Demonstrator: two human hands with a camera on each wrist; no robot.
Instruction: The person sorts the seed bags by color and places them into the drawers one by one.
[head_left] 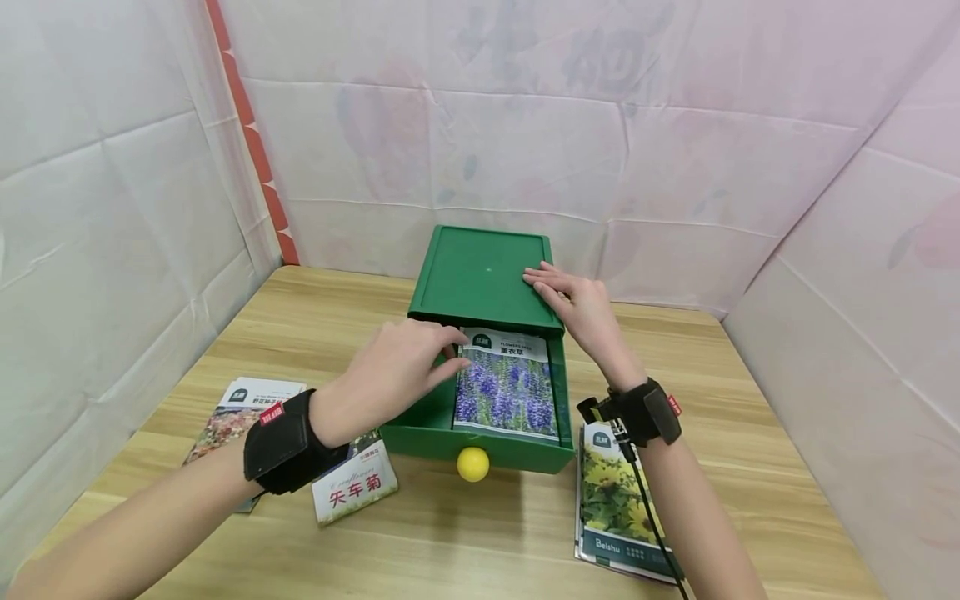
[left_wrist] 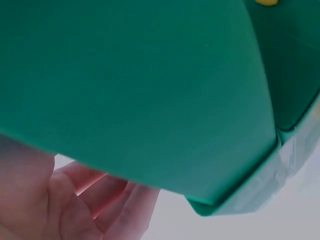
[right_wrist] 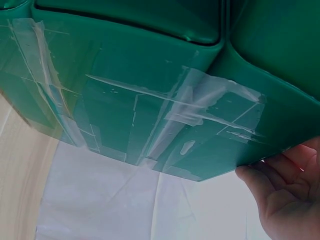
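Green plastic drawer box (head_left: 480, 279) at 12 o'clock on wooden tabletop (head_left: 487, 525), drawer pulled out. Right hand (head_left: 573, 304) flat on lid, fingers straight – steadying box. Left hand (head_left: 393, 371), fingers extended, touches lavender seed packet (head_left: 507, 383) lying flat inside drawer – seating it.

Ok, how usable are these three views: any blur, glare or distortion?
Head view: sharp and evenly lit, edges bowed by the wide lens, soft shadow under the green drawer box. Left wrist view: too close, the box a blurred green mass. Right wrist view: sharper, with glare on the clear tape.
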